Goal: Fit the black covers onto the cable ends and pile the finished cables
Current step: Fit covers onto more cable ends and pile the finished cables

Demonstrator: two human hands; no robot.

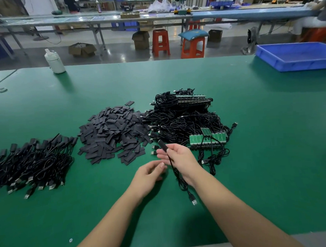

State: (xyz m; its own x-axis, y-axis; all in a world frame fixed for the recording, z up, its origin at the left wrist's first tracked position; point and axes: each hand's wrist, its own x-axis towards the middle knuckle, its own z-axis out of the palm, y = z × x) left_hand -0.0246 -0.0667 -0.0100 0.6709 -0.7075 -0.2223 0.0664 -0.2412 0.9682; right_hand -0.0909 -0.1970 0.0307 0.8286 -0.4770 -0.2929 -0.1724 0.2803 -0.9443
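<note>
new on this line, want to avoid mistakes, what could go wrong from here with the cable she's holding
1. The right hand pinches the cable near its covered end; the long tail with the plug dangles and might snag the uncovered cables.
2. The loose covers lie between it and the finished pile; a dragged tail could scatter them.
3. The left hand holds nothing, so the tail goes unguided.

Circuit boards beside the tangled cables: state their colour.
Green, seen best in the head view: the circuit boards lie in a row at the near edge of the cable heap.

loose black covers [112, 132] heaped between finished cables [31, 164] and uncovered cables [186, 118].
</note>
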